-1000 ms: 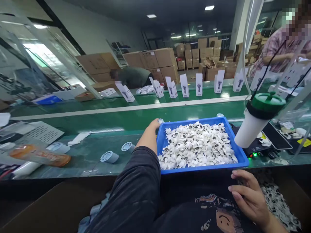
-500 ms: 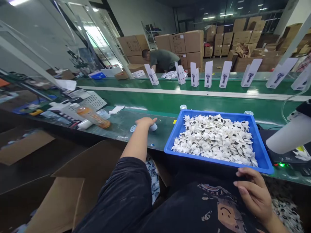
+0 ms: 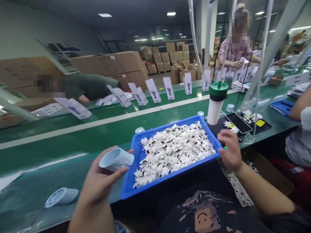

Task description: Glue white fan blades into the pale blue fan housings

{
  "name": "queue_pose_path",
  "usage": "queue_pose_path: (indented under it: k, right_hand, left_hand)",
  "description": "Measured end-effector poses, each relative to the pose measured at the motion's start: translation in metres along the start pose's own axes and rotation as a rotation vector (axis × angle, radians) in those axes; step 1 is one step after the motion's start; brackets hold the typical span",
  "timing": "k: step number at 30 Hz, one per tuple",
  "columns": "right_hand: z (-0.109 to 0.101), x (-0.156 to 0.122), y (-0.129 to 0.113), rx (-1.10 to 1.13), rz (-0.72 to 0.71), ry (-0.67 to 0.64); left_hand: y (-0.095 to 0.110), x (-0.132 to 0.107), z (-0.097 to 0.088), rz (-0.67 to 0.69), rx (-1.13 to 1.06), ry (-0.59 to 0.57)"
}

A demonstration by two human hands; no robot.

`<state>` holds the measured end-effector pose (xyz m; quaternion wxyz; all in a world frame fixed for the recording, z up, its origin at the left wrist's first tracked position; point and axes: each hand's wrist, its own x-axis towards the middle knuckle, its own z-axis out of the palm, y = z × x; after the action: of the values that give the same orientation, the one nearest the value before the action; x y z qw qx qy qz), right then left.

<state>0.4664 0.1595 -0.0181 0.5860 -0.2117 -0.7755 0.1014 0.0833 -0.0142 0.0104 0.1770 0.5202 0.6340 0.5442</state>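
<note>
My left hand (image 3: 102, 178) is closed round a light blue plastic cylinder (image 3: 116, 158), its open end facing left. It is held up at the left corner of a blue tray (image 3: 126, 184). The tray holds a heap of small white fan wheels (image 3: 175, 145) with dark centres. Another light blue cylinder (image 3: 65, 196), with a slotted end, lies on its side on the bench to the left. My right hand (image 3: 229, 150) hovers by the tray's right corner, slightly blurred, fingers loosely bent and apart with nothing seen in them.
A white bottle with a green cap (image 3: 215, 108) hangs behind my right hand, near a phone-like dark slab (image 3: 239, 123). White printed boxes (image 3: 168, 88) stand along the far side of the green conveyor (image 3: 107, 121). Co-workers are across the line and at right.
The view has swung right. My left hand has come up from the bench with a light blue cylinder. My right hand has risen from my lap to the tray's right corner.
</note>
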Motion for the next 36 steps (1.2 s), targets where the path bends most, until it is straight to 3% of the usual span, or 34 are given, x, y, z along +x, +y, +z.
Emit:
queue_pose_path:
  k: [2,3,5,7,9,12,15,17,21,25,29,36]
  right_hand:
    - [-0.001,0.031,0.027,-0.042,0.098,0.107]
    - [0.0,0.047,0.039,0.014,0.237,0.127]
    - [0.007,0.077,0.058,0.161,0.383,0.037]
    - [0.016,0.096,0.067,0.252,0.416,-0.064]
    - [0.021,0.102,0.065,0.309,0.416,-0.13]
    - [0.019,0.094,0.05,0.379,0.424,-0.163]
    - [0.012,0.086,0.025,0.572,0.502,-0.285]
    - [0.01,0.086,0.003,0.77,0.583,-0.354]
    - [0.019,0.099,-0.044,1.086,0.68,-0.348]
    - [0.032,0.11,-0.079,1.159,0.746,-0.256]
    - [0.036,0.107,-0.091,1.059,0.7,-0.212]
    - [0.037,0.101,-0.086,1.101,0.594,-0.226]
  left_hand:
    - [0.009,-0.006,0.041,0.004,-0.107,-0.056]
    - [0.012,-0.009,0.06,0.01,-0.123,-0.128]
    - [0.015,-0.013,0.086,0.028,-0.101,-0.292]
    - [0.014,-0.017,0.098,0.034,-0.044,-0.419]
    - [0.012,-0.022,0.098,0.031,0.008,-0.469]
    - [0.013,-0.028,0.092,0.031,0.041,-0.505]
    - [0.023,-0.031,0.095,0.08,0.072,-0.549]
    - [0.034,-0.032,0.105,0.168,0.111,-0.53]
    - [0.059,-0.032,0.135,0.338,0.167,-0.484]
    - [0.075,-0.032,0.157,0.396,0.158,-0.387]
    - [0.082,-0.035,0.162,0.395,0.129,-0.33]
    - [0.082,-0.033,0.164,0.414,0.085,-0.316]
